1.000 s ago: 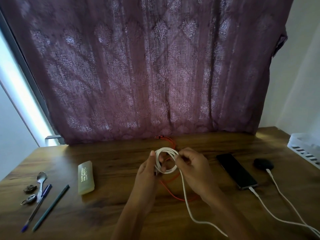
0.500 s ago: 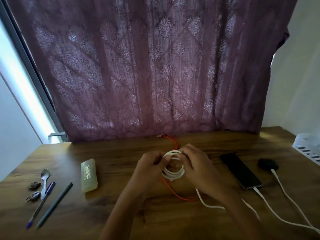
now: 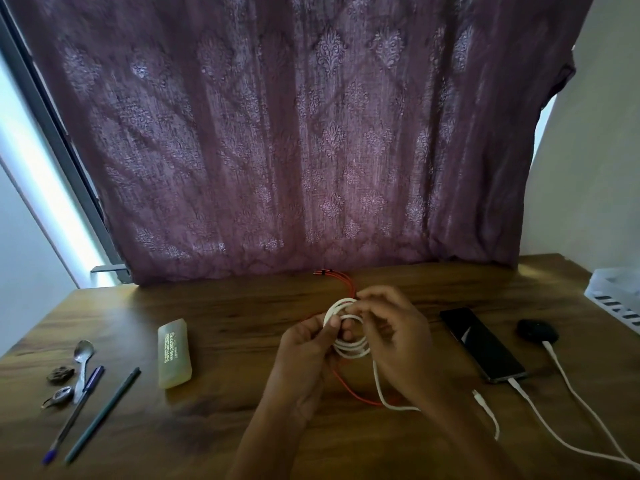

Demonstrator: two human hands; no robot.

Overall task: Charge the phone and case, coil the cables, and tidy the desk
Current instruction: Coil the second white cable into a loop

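Left hand (image 3: 304,355) pinches white coil (image 3: 349,351) | right hand (image 3: 394,341) grips coil's top, fingers curled | coil held over mid worktop (image 3: 225,306), above orange cable (image 3: 349,393) | phone (image 3: 481,344) lies right of hands, plugged in | case (image 3: 536,330) just beyond phone, plugged in

White cable (image 3: 349,351) in loops over orange cable (image 3: 337,273); phone (image 3: 481,344) and dark case (image 3: 536,330) plugged in.

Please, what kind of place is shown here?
Probably a room at home, a study corner: a wooden desk before a purple curtain, a phone plugged in to charge, and pens beside a spoon.
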